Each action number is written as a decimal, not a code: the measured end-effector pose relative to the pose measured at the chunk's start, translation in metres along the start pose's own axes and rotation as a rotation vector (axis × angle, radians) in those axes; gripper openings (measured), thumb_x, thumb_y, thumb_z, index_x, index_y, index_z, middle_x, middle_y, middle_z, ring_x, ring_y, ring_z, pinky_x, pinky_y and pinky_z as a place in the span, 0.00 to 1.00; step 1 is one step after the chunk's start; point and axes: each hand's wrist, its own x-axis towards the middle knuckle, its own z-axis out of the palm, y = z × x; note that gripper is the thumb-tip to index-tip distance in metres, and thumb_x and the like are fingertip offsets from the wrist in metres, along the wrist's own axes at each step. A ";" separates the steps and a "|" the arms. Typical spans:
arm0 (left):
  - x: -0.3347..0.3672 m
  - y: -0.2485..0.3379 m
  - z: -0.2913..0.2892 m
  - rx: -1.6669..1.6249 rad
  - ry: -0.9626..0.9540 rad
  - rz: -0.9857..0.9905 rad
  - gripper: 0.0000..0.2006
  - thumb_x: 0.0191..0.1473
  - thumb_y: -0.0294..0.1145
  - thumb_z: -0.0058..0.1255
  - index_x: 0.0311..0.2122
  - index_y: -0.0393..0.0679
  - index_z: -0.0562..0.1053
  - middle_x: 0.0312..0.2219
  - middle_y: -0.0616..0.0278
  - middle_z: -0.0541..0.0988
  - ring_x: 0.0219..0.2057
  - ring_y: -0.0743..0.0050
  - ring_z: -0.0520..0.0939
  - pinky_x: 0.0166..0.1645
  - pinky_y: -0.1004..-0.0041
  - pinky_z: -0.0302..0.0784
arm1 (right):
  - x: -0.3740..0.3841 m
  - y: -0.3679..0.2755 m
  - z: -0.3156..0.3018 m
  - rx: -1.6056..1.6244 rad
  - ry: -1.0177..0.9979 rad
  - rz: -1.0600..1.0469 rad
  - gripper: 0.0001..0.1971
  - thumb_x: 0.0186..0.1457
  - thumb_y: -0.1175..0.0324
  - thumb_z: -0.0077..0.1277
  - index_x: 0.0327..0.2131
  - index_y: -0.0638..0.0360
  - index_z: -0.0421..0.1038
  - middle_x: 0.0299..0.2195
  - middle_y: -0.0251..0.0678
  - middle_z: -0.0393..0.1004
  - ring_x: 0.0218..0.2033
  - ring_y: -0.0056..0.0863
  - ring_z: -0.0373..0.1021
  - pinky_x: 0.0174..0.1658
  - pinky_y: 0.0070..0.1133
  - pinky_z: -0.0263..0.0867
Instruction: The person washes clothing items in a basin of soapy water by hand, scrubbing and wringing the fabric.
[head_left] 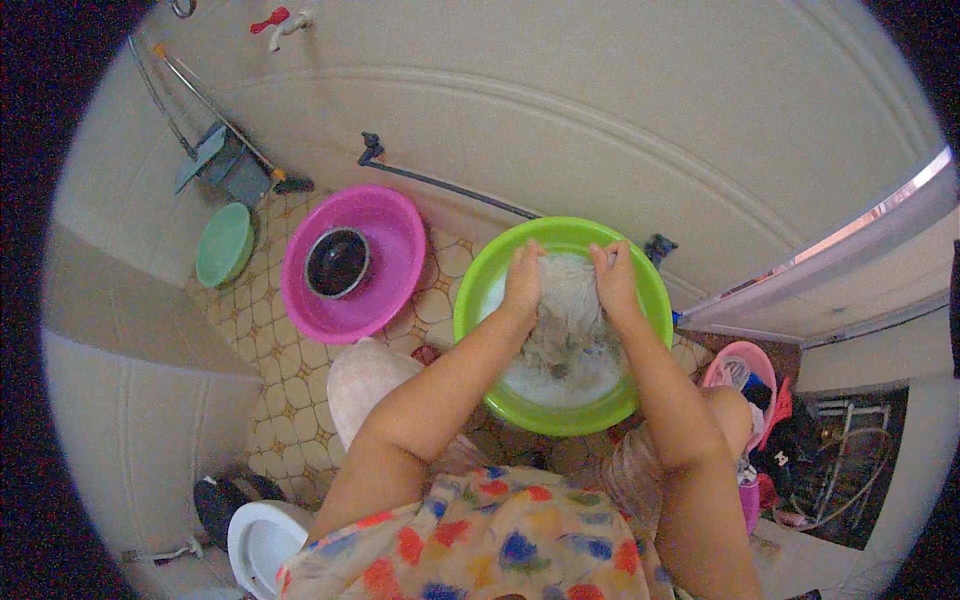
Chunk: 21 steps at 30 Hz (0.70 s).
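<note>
A lime-green basin (pixel 560 424) stands on the floor in front of me, between my knees. Whitish, sudsy water (pixel 575 390) fills its lower part. A pale grey wet cloth (pixel 570 300) stretches between my two hands and hangs into the water, darker and bunched toward the middle. My left hand (pixel 522 280) is closed on the cloth's left side, just inside the far rim. On the opposite side, my right hand (pixel 615 280) grips it with the fingers curled in. The cloth's lower end is partly under water, so its kind cannot be made out.
Left of the green basin sits a pink basin (pixel 400 275) holding a dark round bowl (pixel 338 262). Farther left are a small green basin (pixel 225 245) and a dustpan (pixel 235 165). A grey pipe (pixel 450 187) runs along the wall. A pink basket (pixel 745 355) stands at right.
</note>
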 end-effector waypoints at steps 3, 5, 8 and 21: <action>-0.016 0.008 0.017 0.204 0.094 0.293 0.15 0.44 0.30 0.45 0.41 0.47 0.64 0.34 0.55 0.64 0.38 0.60 0.65 0.45 0.65 0.61 | 0.003 0.012 -0.006 -0.039 0.053 -0.050 0.20 0.40 0.61 0.52 0.33 0.63 0.59 0.30 0.47 0.64 0.33 0.40 0.63 0.36 0.28 0.59; -0.010 -0.004 0.003 0.727 0.095 0.570 0.22 0.38 0.24 0.46 0.43 0.46 0.62 0.37 0.50 0.63 0.40 0.56 0.65 0.47 0.64 0.59 | -0.003 0.019 -0.001 -0.154 0.050 -0.248 0.24 0.36 0.61 0.55 0.37 0.62 0.59 0.33 0.48 0.63 0.36 0.41 0.62 0.39 0.28 0.58; 0.002 -0.028 -0.012 1.089 0.065 0.561 0.28 0.32 0.20 0.47 0.45 0.47 0.61 0.41 0.45 0.62 0.44 0.50 0.63 0.49 0.64 0.57 | -0.015 0.024 0.010 -0.297 -0.096 -0.246 0.29 0.33 0.61 0.57 0.40 0.63 0.59 0.36 0.48 0.61 0.41 0.43 0.60 0.43 0.30 0.57; -0.022 -0.029 0.013 0.487 0.052 0.006 0.25 0.43 0.40 0.44 0.49 0.48 0.58 0.42 0.51 0.67 0.44 0.53 0.65 0.45 0.61 0.62 | -0.021 0.061 0.036 -0.204 -0.314 0.128 0.19 0.44 0.63 0.46 0.40 0.62 0.60 0.38 0.52 0.64 0.39 0.43 0.63 0.42 0.32 0.58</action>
